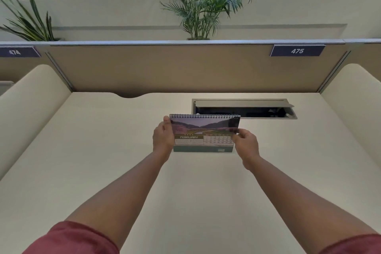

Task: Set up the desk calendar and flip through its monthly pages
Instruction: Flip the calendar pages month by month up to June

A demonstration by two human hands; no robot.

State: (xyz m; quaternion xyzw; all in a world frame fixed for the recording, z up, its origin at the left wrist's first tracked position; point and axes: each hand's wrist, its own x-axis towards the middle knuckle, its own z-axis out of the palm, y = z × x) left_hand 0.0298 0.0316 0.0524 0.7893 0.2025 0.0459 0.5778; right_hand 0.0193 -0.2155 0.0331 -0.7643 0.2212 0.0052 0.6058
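A spiral-bound desk calendar [203, 138] stands upright on the cream desk [103, 150], a little beyond the desk's middle. Its visible page reads FEBRUARY under a landscape photo. A front page [206, 125] is lifted away from the stand, raised toward the wire binding at the top. My left hand [164, 137] grips the calendar's left edge, thumb on the front. My right hand [246, 144] pinches the lower right corner of the lifted page between its fingertips.
Just behind the calendar an open cable hatch [244, 108] is sunk into the desk. A beige partition [185, 68] closes off the back, with cream side dividers left and right. A label reading 475 [297, 50] sits on the partition, and potted palms stand beyond it.
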